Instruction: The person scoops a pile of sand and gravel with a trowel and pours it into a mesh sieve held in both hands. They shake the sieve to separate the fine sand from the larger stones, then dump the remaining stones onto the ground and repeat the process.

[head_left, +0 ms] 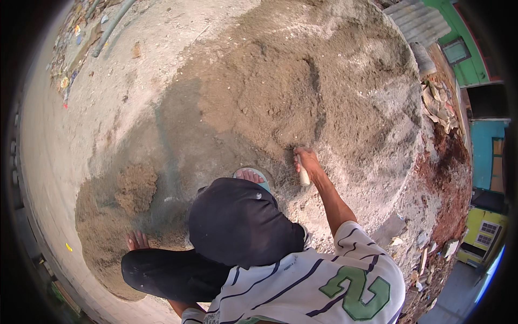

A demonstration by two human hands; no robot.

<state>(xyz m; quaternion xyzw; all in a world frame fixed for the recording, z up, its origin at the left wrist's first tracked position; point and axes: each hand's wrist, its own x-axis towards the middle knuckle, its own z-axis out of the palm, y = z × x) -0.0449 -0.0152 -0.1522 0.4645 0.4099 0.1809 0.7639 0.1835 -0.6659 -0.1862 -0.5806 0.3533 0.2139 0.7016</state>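
My right hand [306, 160] is closed around the pale, rounded handle [304, 175] of a hand tool. The tool's other end meets the sand, and its blade or head cannot be made out. Around it lies a broad, uneven heap of damp brown sand [270, 97], with a curved ridge ahead of the hand. My left hand is out of sight; only a bit of the left arm [177, 306] shows below my bent knee. A sandalled foot [251, 176] rests close to the left of the tool.
A smaller clump of sand [136, 189] sits at left, near my other foot [137, 240]. A pipe [113, 28] lies at the upper left beside scattered litter. Corrugated sheeting [415, 22], crumpled paper-like sacking [440, 105] and reddish soil [450, 183] line the right side.
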